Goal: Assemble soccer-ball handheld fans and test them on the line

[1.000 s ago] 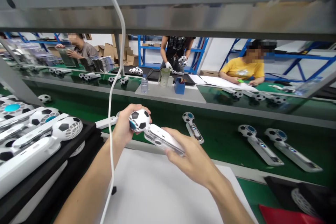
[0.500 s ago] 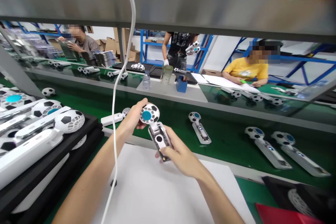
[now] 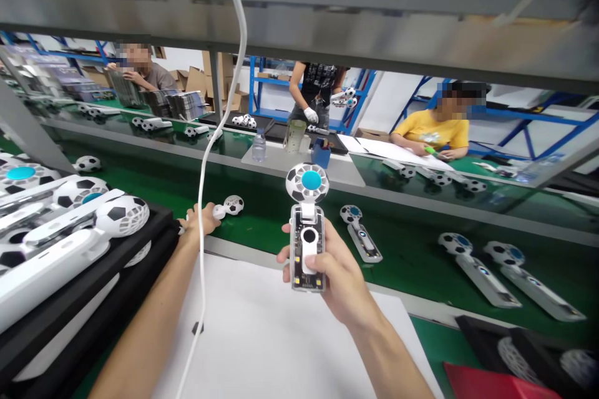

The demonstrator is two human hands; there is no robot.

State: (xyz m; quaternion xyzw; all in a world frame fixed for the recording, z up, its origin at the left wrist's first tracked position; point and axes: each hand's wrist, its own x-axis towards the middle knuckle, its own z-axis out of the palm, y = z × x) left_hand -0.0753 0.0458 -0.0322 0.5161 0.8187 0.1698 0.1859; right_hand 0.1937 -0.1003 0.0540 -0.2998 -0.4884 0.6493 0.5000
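Above paper (image 3: 262,336), right hand (image 3: 340,271) gripping fan (image 3: 308,211), thumb on front. Beyond paper's far left corner, left hand (image 3: 199,221) at second fan (image 3: 234,204); whether fingers grip, cannot tell.

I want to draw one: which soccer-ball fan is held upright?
The soccer-ball fan in the camera wearer's right hand, its blue centre facing us; the fans on the green belt lie down.

Ahead of me, a grey overhead beam (image 3: 327,31) is spanning the green work surface (image 3: 266,224). Beyond, blue metal racks (image 3: 271,115) are standing before a white wall (image 3: 389,96). Cardboard boxes (image 3: 224,75) are sitting left of the central rack.
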